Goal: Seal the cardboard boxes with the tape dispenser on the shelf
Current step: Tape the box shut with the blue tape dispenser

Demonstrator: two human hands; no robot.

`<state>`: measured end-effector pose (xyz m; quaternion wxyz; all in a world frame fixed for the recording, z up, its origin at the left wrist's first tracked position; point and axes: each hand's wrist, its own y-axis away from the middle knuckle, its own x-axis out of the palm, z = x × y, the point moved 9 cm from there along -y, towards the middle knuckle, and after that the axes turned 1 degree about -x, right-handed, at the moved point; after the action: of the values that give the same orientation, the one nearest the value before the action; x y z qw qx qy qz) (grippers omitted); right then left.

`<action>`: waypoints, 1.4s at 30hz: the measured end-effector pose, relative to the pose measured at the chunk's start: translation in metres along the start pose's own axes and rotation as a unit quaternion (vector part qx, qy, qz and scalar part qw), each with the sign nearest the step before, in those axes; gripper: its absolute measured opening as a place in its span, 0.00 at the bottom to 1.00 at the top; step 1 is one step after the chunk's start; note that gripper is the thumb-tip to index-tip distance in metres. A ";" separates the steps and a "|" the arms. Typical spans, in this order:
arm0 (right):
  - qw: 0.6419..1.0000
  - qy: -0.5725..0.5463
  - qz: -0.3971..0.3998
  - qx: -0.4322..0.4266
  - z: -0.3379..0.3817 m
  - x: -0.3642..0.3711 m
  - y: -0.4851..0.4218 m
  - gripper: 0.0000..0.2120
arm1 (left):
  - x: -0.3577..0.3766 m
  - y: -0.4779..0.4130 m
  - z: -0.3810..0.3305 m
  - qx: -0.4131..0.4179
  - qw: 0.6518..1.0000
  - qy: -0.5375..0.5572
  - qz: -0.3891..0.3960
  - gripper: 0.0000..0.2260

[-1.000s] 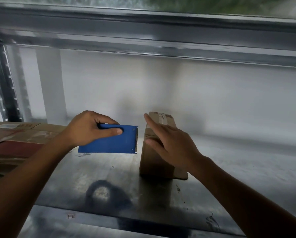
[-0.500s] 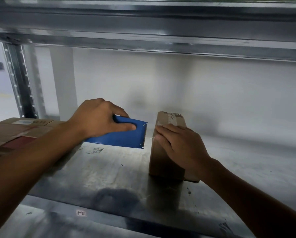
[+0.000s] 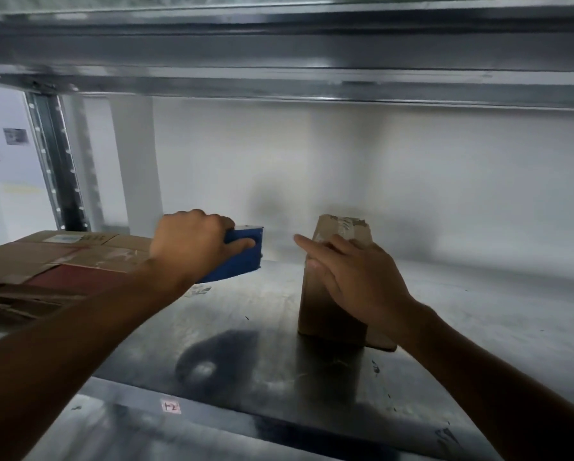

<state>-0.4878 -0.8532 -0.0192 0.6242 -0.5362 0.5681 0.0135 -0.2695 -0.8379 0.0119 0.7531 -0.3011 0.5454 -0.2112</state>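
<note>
A small brown cardboard box (image 3: 325, 307) stands upright on the metal shelf (image 3: 245, 327), with tape across its top. My right hand (image 3: 355, 281) lies flat against the box's upper near side, fingers straight, index pointing left. My left hand (image 3: 192, 244) grips the blue tape dispenser (image 3: 242, 261) a short way left of the box, just above the shelf. The dispenser's toothed edge faces the box, with a clear gap between them.
Flattened cardboard boxes (image 3: 56, 264), one with a red panel, lie stacked at the left end of the shelf. A steel beam (image 3: 279, 61) runs overhead and a perforated upright (image 3: 56, 161) stands at the back left. A white wall closes the back.
My left hand has pulled the dispenser leftward, away from the box, opening a gap. My right hand has stayed pressed on the box's top edge, its index finger now stretched out.
</note>
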 end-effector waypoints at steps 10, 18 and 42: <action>0.989 -0.010 0.147 -0.003 -0.003 0.018 -0.017 0.14 | 0.004 0.017 -0.012 -0.029 0.997 0.064 -0.025 0.28; 0.982 -0.022 0.185 0.032 -0.006 0.020 -0.012 0.15 | -0.009 0.013 -0.025 -0.020 0.993 0.085 -0.083 0.27; 0.985 -0.124 -0.048 0.111 -0.027 -0.028 -0.001 0.11 | 0.065 0.045 -0.020 -0.083 0.987 0.047 0.132 0.16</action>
<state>-0.5158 -0.8558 0.0079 0.7453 -0.4843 0.4579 -0.0132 -0.2679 -0.8518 -0.0688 0.7203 -0.2779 0.6307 -0.0783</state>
